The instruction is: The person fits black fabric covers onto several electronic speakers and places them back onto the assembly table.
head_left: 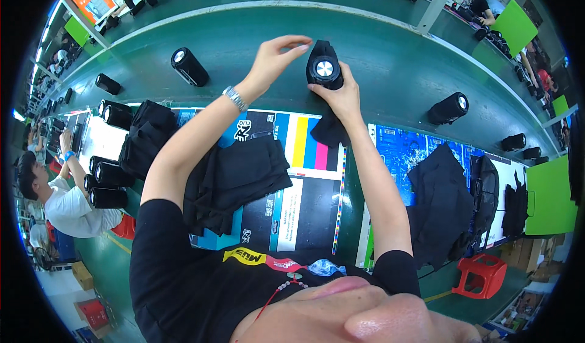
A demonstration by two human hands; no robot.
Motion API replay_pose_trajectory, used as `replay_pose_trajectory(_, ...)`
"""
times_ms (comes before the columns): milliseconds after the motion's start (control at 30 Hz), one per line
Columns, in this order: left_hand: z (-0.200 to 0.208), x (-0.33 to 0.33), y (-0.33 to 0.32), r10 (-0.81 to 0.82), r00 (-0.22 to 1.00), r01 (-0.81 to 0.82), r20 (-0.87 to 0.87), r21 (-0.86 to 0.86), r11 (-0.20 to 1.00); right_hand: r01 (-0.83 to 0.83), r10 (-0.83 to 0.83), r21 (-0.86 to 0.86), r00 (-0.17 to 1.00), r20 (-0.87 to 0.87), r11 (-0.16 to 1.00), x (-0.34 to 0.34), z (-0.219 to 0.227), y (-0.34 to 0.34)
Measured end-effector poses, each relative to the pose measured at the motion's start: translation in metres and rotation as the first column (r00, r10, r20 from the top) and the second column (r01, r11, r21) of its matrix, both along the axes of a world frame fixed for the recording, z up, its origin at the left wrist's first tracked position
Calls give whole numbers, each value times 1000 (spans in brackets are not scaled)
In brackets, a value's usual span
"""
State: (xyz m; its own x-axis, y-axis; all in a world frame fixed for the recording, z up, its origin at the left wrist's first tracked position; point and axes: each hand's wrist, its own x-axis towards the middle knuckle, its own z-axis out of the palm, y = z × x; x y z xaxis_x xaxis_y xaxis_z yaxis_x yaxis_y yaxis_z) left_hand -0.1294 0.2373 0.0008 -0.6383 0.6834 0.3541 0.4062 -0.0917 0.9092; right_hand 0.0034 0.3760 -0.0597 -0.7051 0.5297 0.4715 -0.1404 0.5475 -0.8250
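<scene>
My right hand grips a black cylindrical speaker over the green belt; its round silver end faces me. Dark material, perhaps a strap or cloth, rises at the speaker's far end. My left hand is just left of the speaker, fingers stretched out and holding nothing; whether a fingertip touches the speaker I cannot tell. Below my right wrist lies a small black cloth piece on the table edge. Nearer to me, a stack of folded black cloth rests on the printed sheets.
Along the green belt stand more speakers, one to the left and one to the right. Several others cluster at the left table. Black cloths cover the right side. A co-worker sits left; a red stool stands right.
</scene>
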Motion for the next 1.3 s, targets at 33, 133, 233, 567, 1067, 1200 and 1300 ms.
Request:
replay_pose_trajectory(33,-2,-6,10,-33,986,27,-165,-39,999,-16,16,-13,999,41,1000,2,2,-1)
replay_pose_trajectory(133,1,-14,39,-69,978,17,-199,-251,968,8,-5,-16,985,175,1000,5,19,-2)
replay_pose_trajectory(233,6,-15,56,-120,993,97,-21,-463,881,79,-67,-72,986,151,994,3,9,7)
replay_pose_trajectory(567,10,6,77,-189,853,109,-486,-189,976,67,-27,-311,991,130,948,8,7,47)
replay_pose_trajectory(1067,2,24,77,-4,947,42,-321,110,993,20,79,-234,911,404,972,74,13,118)
replay_pose_trajectory(1200,-18,0,101,-46,942,-26,334,210,977,208,-142,-221,949,283,953,40,14,135)
replay_pose_trajectory(1300,-41,10,126,-128,690,-25,712,201,979,170,-153,-527,985,76,832,-22,1,129)
